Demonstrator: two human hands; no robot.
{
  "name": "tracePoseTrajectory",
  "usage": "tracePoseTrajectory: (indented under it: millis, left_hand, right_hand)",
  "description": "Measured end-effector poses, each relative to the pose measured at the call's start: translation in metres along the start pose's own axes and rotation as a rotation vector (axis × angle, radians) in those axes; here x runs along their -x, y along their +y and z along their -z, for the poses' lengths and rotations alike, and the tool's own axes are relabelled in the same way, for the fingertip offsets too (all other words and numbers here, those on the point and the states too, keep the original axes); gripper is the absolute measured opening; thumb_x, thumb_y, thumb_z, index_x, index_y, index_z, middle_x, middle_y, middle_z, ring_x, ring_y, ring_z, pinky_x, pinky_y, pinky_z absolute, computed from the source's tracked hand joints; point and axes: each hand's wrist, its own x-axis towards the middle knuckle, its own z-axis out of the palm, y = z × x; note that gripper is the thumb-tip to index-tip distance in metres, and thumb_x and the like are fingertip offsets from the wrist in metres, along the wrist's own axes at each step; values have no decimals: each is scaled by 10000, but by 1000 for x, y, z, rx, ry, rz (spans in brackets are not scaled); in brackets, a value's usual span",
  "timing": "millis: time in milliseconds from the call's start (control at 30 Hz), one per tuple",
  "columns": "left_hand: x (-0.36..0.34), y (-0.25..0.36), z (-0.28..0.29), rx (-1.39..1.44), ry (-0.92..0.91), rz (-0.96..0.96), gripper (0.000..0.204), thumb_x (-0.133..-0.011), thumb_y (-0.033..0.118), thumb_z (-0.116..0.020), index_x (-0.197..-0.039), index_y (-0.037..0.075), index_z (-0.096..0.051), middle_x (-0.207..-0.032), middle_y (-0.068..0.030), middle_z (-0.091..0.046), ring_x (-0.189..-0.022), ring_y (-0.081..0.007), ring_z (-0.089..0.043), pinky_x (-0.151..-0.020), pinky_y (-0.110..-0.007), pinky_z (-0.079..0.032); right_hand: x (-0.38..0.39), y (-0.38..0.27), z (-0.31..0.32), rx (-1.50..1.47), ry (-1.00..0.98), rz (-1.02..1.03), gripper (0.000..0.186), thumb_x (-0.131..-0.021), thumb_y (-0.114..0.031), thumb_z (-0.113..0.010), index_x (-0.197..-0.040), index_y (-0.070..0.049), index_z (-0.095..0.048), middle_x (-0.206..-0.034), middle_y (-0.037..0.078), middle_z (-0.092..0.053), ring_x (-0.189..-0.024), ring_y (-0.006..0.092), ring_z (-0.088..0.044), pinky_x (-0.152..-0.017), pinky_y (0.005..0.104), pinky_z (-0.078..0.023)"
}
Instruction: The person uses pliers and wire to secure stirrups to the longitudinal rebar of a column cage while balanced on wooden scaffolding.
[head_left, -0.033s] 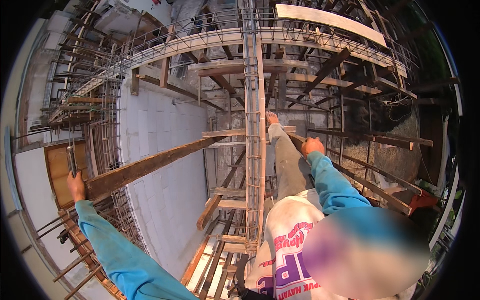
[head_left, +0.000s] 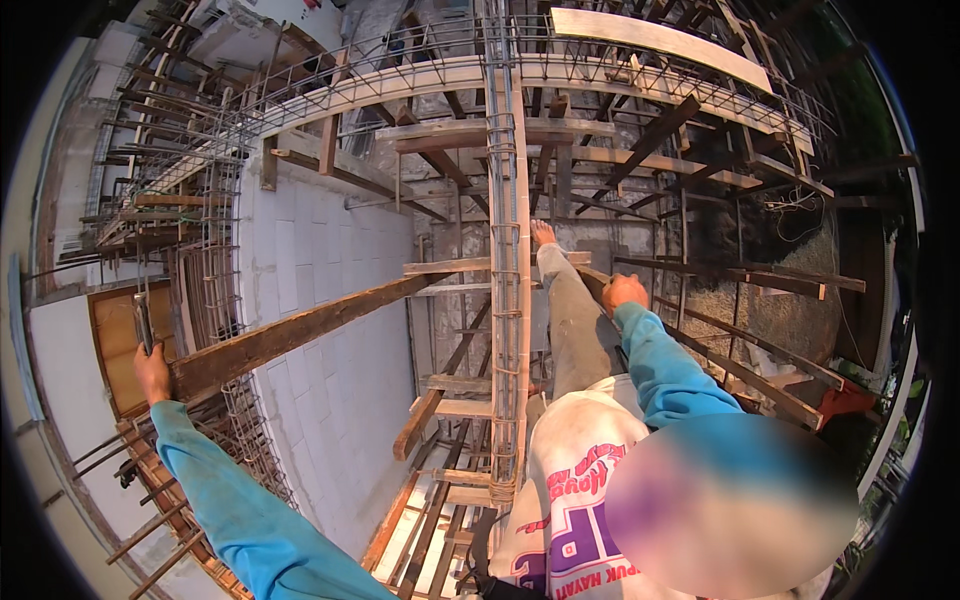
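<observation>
My left hand (head_left: pixel 152 374), at the left, is closed around an upright metal hand tool (head_left: pixel 143 320), apparently a hammer, beside the near end of a long dark timber (head_left: pixel 300 322). My right hand (head_left: pixel 626 292) grips a dark wooden member (head_left: pixel 596 283) right of centre; its fingertips are partly hidden. My outstretched leg (head_left: pixel 570 330) in grey trousers reaches a bare foot (head_left: pixel 543 234) toward a crosspiece beside a narrow formwork beam (head_left: pixel 518 360) with tied rebar inside.
A pale block wall (head_left: pixel 320 320) drops away left of centre. Timber props (head_left: pixel 650 135) and crosspieces criss-cross over a deep drop. A rebar-filled formwork beam (head_left: pixel 370 85) spans the far side, with a loose pale board (head_left: pixel 660 45). A brown door panel (head_left: pixel 115 350) shows at left.
</observation>
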Motion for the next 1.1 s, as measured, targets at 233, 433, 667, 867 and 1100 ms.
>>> tracePoseTrajectory:
  millis: [233,433,667,867,1100]
  left_hand:
    - [0,7,-2,-89,37,38,393,-836,247,-609,-1096,-49,-598,-975,-236,-647,-910,-354,-611,-809,-397,-448]
    - [3,2,-2,-12,23,8,398,-846,229,-601,-1113,-66,-587,-1009,-242,-643,-940,-348,-606,-845,-386,-441]
    - [14,-5,-2,-14,-11,69,365,-864,202,-593,-1114,-64,-583,-1009,-197,-642,-924,-303,-591,-860,-364,-428]
    - [27,6,16,93,11,-31,242,-904,177,-577,-1045,-19,-592,-854,-50,-576,-779,-128,-479,-740,-265,-408]
    - [47,28,20,292,-18,307,242,-895,304,-622,-977,81,-575,-779,26,-458,-715,-70,-433,-615,-223,-364]
  right_hand:
    - [-1,3,-3,4,21,15,337,-864,-232,-475,-1082,-27,-632,-1134,255,-551,-1042,393,-584,-898,430,-481]
    - [-8,7,-13,18,51,4,366,-853,-325,-525,-1105,-83,-635,-1141,249,-550,-1018,395,-591,-887,434,-483]
    - [-5,6,-7,1,-55,15,423,-856,-391,-541,-1149,-95,-611,-1215,242,-499,-1104,390,-538,-927,459,-444]
    - [-52,-11,3,152,-88,394,530,-850,-413,-578,-1276,-104,-513,-1323,199,-427,-1227,376,-408,-1009,494,-345]
    - [-261,-126,-43,-273,101,732,259,-870,-167,-566,-1108,-77,-611,-1059,165,-593,-955,374,-582,-830,430,-483]
